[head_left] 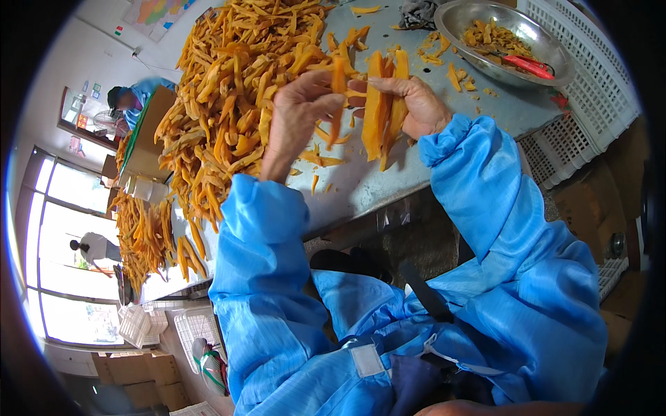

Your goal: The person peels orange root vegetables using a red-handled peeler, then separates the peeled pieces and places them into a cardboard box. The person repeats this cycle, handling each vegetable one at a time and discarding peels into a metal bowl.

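Note:
My right hand grips several long orange strips, which look like dried sweet potato, with the thumb laid across them. Between the thumb and fingers of my left hand is one more strip, slightly blurred. Both hands are above the metal table, close to each other. A large heap of similar strips lies just beyond and to the left of my left hand. Small scraps are scattered on the metal below.
A steel basin at the upper right holds trimmings and a red-handled tool. Beside it stand white plastic crates. A grey cloth lies at the back. Another person is behind a cardboard box at the left.

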`<state>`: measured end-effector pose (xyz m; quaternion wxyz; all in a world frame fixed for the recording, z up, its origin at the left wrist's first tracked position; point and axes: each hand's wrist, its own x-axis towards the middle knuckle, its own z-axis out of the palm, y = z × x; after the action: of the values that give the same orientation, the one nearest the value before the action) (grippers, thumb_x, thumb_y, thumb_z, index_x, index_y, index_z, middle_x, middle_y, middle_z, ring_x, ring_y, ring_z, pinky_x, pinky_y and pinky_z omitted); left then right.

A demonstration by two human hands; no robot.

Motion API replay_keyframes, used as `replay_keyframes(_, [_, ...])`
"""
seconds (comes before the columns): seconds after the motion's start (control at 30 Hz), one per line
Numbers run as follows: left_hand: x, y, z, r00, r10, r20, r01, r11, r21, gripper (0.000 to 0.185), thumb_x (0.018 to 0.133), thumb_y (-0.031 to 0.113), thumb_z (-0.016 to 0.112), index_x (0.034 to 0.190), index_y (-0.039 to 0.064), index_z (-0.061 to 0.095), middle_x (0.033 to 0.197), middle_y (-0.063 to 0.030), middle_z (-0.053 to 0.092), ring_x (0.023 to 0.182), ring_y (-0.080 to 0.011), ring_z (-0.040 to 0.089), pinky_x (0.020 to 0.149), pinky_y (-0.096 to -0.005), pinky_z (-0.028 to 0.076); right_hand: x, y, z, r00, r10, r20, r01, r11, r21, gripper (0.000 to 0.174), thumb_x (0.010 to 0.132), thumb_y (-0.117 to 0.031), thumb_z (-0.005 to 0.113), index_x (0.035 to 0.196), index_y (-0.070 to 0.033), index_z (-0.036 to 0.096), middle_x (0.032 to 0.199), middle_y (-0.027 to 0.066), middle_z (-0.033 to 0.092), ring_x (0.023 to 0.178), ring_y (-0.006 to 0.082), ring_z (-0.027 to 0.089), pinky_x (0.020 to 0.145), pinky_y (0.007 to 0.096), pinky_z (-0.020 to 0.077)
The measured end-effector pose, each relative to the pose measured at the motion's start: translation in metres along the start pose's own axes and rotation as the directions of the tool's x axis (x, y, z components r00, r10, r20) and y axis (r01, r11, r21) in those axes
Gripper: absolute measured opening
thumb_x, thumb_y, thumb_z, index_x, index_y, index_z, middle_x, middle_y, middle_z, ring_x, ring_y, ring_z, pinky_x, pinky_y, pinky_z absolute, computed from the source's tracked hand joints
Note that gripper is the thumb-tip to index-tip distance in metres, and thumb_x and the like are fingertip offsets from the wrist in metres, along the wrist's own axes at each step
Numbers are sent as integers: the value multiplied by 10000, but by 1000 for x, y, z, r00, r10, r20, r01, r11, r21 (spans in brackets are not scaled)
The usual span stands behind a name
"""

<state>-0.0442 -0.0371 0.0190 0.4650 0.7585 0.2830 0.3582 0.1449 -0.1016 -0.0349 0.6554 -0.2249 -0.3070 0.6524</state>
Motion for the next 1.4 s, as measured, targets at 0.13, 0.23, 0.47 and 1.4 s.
replay_keyframes(0.13, [-1,5,36,979,205,3,-189,896,402,221,855,78,691,1060,-7,693,851,-54,681,682,-115,626,604,-255,523,3,1,-3,997,-74,-33,76,996,55,261,891,-125,648,1133,-27,634,1024,79,676,972,224,664,886,386,547])
replay_keyframes(0.23, [9,4,31,974,218,66,-226,892,392,197,872,73,663,1050,1,709,865,-74,684,722,-118,620,594,-258,511,1,-5,-13,998,-25,-62,31,994,102,295,887,-139,655,1153,-19,615,1026,92,675,948,235,671,875,386,552])
replay_keyframes(0.47, [45,-43,6,968,148,203,-251,559,790,503,715,-71,623,1178,123,667,1225,-84,639,968,-246,651,807,-341,530,-10,-37,-32,981,-7,-195,20,998,68,359,878,-143,651,1187,22,569,1091,160,661,1003,301,646,944,434,501])
replay_keyframes(1.4, [33,17,57,1000,28,13,-29,995,96,335,779,56,762,1071,-46,630,790,-85,682,677,-114,625,597,-247,498,-1,-18,-25,965,-110,-239,130,989,67,266,818,-137,742,1035,5,684,985,102,692,853,201,676,790,336,554])
